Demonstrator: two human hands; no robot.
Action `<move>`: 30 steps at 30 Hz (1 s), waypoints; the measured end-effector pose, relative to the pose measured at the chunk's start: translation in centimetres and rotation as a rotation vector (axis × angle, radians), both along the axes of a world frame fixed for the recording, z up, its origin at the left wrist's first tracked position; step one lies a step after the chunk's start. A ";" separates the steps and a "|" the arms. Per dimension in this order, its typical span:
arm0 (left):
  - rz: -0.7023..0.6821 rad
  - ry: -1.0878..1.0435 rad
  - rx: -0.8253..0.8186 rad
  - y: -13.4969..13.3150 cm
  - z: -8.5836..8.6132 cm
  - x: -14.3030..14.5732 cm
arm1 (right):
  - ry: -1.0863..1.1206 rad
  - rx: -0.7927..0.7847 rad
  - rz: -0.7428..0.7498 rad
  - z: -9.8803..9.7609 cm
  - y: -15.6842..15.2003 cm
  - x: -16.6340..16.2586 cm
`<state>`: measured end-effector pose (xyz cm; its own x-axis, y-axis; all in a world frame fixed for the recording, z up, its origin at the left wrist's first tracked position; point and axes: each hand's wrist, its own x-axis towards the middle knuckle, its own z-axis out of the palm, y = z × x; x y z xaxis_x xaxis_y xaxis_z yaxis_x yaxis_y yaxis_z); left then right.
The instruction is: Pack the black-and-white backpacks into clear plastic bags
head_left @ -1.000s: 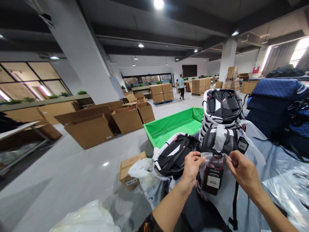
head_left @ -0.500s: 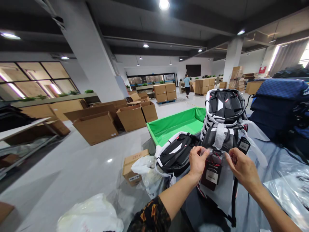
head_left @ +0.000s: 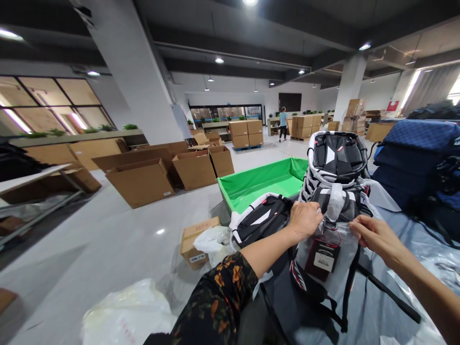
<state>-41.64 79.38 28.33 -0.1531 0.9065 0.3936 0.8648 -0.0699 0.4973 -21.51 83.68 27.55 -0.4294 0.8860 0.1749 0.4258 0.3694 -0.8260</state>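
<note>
Both hands at the upper front of a black-and-grey backpack (head_left: pixel 351 206), which stands on the near part of the covered counter (head_left: pixel 377 306). Right hand (head_left: pixel 372 237): thumb and forefinger pinched together on the upper edge of a translucent sheet (head_left: pixel 347 244) over the bag's front. Left hand (head_left: pixel 304 219): fingers curled at the opposite upper side, back of the hand toward the camera – fingertips hidden, cannot tell whether anything is gripped.

Between the hands, a handle (head_left: pixel 335 201) wrapped in white material; below it, a dark hang tag (head_left: pixel 322 258) with a white barcode label, on a red cord. Black strap (head_left: pixel 390 293) trailing rightward across the counter.

Directly behind: stack of white-edged backpacks (head_left: pixel 336 153). To the left of the left hand, a tilted white-edged backpack (head_left: pixel 264 215); beyond it, a green-lined bin (head_left: pixel 258 176). Navy bags (head_left: pixel 413 155) piled at right.

Floor, left side: small carton (head_left: pixel 194 242) with a white plastic bag (head_left: pixel 213 239) against it; larger plastic bag (head_left: pixel 125 314) nearer the camera. Farther off – open cardboard boxes (head_left: pixel 140 184), and a person (head_left: pixel 283 123) in a light blue top.
</note>
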 end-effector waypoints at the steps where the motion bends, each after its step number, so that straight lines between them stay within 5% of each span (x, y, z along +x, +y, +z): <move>1: -0.012 0.003 0.002 0.0 -0.1 0.0 | 0.053 -0.053 -0.020 0.2 -0.1 -0.3; 10: -0.159 -0.294 0.072 1.1 -1.1 -0.4 | 0.174 -0.206 0.033 1.2 -1.6 -5.5; 16: -0.073 -0.526 0.014 -1.2 -1.9 -1.6 | 0.083 -0.313 0.085 1.1 -1.9 -5.9; 21: 0.035 -0.458 0.030 -3.2 -3.4 -0.8 | 0.115 -0.369 0.132 1.6 -2.3 -5.5; 30: 0.117 -0.689 0.139 -2.1 -5.7 1.2 | 0.026 -0.279 0.199 0.7 -2.1 -5.3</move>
<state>-40.45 77.25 22.64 -0.5019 0.8172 0.2832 0.3631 -0.0981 0.9266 -26.84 81.57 28.26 -0.5970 0.8007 -0.0491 0.3460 0.2017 -0.9163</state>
